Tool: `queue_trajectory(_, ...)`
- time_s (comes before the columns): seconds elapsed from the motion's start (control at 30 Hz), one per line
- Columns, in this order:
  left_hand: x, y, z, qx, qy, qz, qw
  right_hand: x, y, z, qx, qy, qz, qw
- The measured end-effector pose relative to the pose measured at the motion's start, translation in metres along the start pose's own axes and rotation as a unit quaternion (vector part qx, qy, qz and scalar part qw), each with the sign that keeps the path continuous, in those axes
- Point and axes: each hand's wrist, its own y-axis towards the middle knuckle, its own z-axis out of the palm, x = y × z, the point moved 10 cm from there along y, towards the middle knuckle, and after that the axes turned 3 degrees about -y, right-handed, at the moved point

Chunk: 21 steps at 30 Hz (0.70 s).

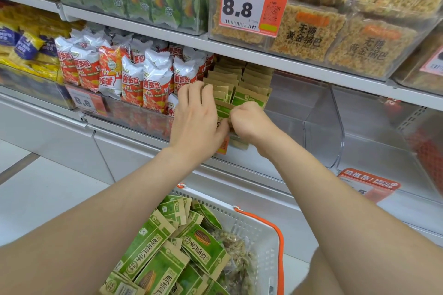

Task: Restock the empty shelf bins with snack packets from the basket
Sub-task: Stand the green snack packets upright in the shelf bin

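Observation:
Green and kraft-brown snack packets [242,84] stand in rows in a clear shelf bin on the middle shelf. My left hand [196,115] rests against the front of these rows, fingers bent over the top edges of the packets. My right hand [249,120] is curled and pinches the front packet [224,110] at its right edge. Below, a white basket [254,227] with an orange handle holds several more of the same green packets [167,251], lying loose.
To the right, a clear bin [318,124] stands empty beside another with an orange tag [369,183]. Red and white snack bags [134,76] fill the bin to the left. Rice-crust packs [335,38] and an 8.8 price tag [251,9] are above.

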Motion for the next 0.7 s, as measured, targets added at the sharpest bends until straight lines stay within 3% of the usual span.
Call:
queue_trajectory(0.23,0.004,0.001,-0.003,-0.007,-0.019,-0.053,0.998,-0.005,-0.003,-0.022,-0.092,-0.082,-0.013,0.992)
queue_trajectory(0.33,0.002,-0.004,-0.005,-0.01,-0.084,-0.058,0.995,-0.011,-0.003,-0.012,-0.055,-0.061,0.002,0.997)
queue_trajectory(0.43,0.012,-0.011,-0.007,-0.029,-0.149,-0.114,0.982,-0.012,-0.004,0.004,-0.001,-0.058,0.01,0.998)
queue_trajectory(0.57,0.036,-0.019,0.0,-0.008,-0.153,-0.209,0.966,0.002,-0.003,0.016,0.016,-0.078,-0.016,0.997)
queue_trajectory(0.7,0.044,-0.022,0.0,-0.005,-0.164,-0.22,0.962,0.005,0.0,0.022,0.031,-0.037,-0.011,0.999)
